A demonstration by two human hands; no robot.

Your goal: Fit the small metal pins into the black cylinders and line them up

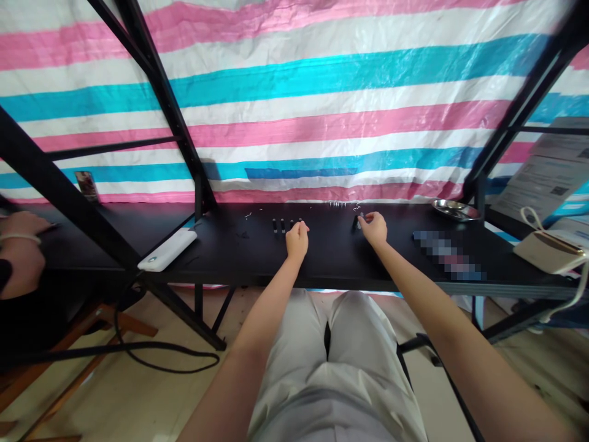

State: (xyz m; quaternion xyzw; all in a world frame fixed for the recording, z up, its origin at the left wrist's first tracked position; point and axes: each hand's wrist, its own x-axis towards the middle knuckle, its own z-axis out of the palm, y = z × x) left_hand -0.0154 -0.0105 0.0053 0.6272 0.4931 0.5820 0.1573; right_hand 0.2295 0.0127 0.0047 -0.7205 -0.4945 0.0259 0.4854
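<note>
Both of my hands rest on a black table [331, 258]. My left hand [297, 239] is curled into a loose fist beside a short row of small dark upright pieces [281, 225], its fingers closed on one at the row's right end. My right hand [374, 227] is pinched on a small dark piece with a metal tip [359, 220]. Several tiny metal bits [338, 204] lie along the table's back edge behind my hands.
A white power bank [168, 249] lies at the left, a round metal dish [455, 210] at the back right, a beige pouch with a cord [550, 250] at the far right. Another person's hand [21, 239] rests at the far left. Black frame posts cross the view.
</note>
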